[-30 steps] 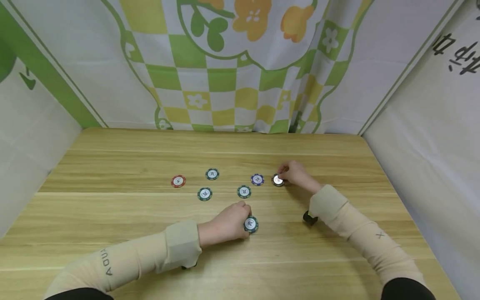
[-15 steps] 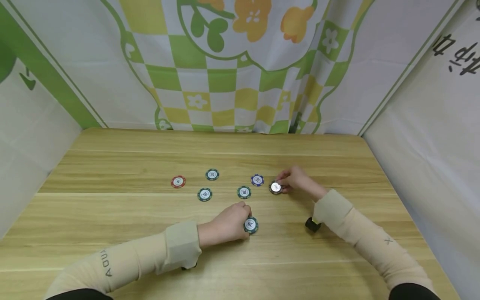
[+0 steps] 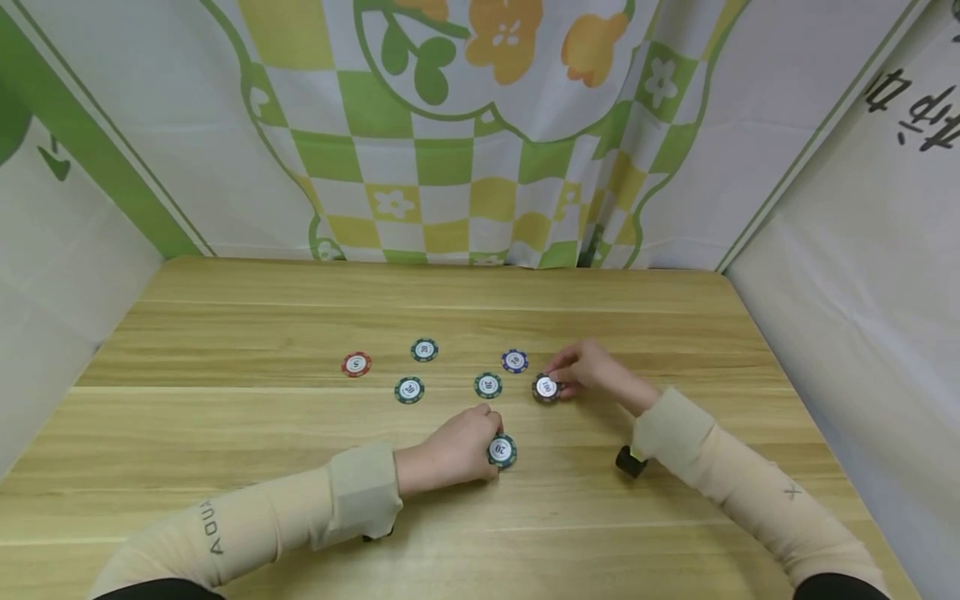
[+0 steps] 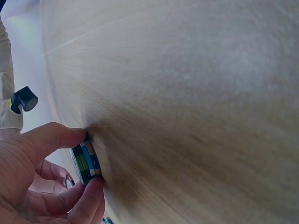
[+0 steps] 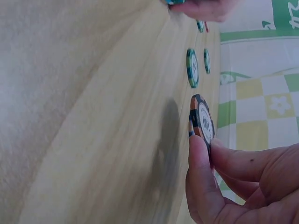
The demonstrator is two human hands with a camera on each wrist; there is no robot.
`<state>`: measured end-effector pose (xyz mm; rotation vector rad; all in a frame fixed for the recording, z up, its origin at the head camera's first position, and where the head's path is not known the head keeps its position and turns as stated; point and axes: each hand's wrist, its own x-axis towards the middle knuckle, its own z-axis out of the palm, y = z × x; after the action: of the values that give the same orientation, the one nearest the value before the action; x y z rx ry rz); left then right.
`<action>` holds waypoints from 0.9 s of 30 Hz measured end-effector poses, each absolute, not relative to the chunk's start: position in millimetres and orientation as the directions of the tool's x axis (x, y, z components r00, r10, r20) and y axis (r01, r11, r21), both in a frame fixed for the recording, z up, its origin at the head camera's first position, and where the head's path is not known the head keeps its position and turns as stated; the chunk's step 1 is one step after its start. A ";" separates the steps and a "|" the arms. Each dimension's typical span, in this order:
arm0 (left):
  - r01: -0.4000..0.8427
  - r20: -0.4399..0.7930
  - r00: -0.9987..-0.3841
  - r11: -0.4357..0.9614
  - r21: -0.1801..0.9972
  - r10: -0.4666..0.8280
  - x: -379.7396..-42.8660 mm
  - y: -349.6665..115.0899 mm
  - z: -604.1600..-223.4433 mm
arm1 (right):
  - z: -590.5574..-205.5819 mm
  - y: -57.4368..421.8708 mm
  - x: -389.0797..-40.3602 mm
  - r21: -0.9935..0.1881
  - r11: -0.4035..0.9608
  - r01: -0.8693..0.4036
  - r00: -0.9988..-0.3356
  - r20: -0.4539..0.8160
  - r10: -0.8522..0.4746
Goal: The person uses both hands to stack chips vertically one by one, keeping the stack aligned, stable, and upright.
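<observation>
My left hand (image 3: 453, 446) grips a short stack of poker chips (image 3: 502, 451) near the table's middle, thumb and fingers on its rim. A green 20 chip tops it; the left wrist view shows green, blue and brownish bands along the stack's edge (image 4: 85, 161). Farther back, my right hand (image 3: 596, 371) pinches a black 100 poker chip (image 3: 547, 387) between thumb and fingers. In the right wrist view that chip (image 5: 203, 120) is held above the tabletop, over a shadow. Nearest to it lie a green 20 chip (image 3: 488, 385) and a blue 10 chip (image 3: 514, 361).
Left of these, two more green chips, one behind (image 3: 424, 349) and one in front (image 3: 409, 390), lie flat, with a red 5 chip (image 3: 356, 364) beyond them. A checked curtain (image 3: 450, 158) hangs behind the wooden table (image 3: 247, 333), and pale cloth walls flank it.
My right hand has drawn the black 100 chip toward the front and slightly left, away from beside the blue chip. My left hand stays put with its stack.
</observation>
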<state>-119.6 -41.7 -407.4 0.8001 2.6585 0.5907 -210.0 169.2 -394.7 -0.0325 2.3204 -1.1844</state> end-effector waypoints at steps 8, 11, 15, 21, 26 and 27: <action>0.455 -0.163 -0.800 0.762 0.461 0.577 -119.0 -41.8 -407.2 | -390.3 164.6 -198.8 -0.770 0.611 0.183 -0.847 -0.439 -0.301; 0.451 -0.168 -0.800 0.763 0.463 0.575 -118.9 -41.5 -407.0 | -390.2 163.2 -195.2 -0.779 0.601 0.179 -0.842 -0.437 -0.317; 0.457 -0.165 -0.798 0.760 0.462 0.580 -119.6 -41.2 -407.9 | -389.5 161.8 -190.6 -0.800 0.573 0.176 -0.832 -0.432 -0.348; 0.463 -0.157 -0.796 0.754 0.466 0.585 -120.0 -41.1 -407.5 | -390.1 159.5 -186.4 -0.813 0.559 0.165 -0.819 -0.428 -0.381; 0.461 -0.159 -0.795 0.753 0.469 0.585 -120.2 -41.6 -407.4 | -389.7 154.6 -181.0 -0.818 0.551 0.165 -0.806 -0.434 -0.403; 0.461 -0.159 -0.795 0.754 0.468 0.585 -120.2 -41.7 -407.6 | -389.3 153.4 -180.0 -0.819 0.551 0.162 -0.803 -0.434 -0.409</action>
<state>-120.2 -41.7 -407.6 0.8127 2.6561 0.5964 -180.0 153.4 -389.3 -0.1980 2.1877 -1.2387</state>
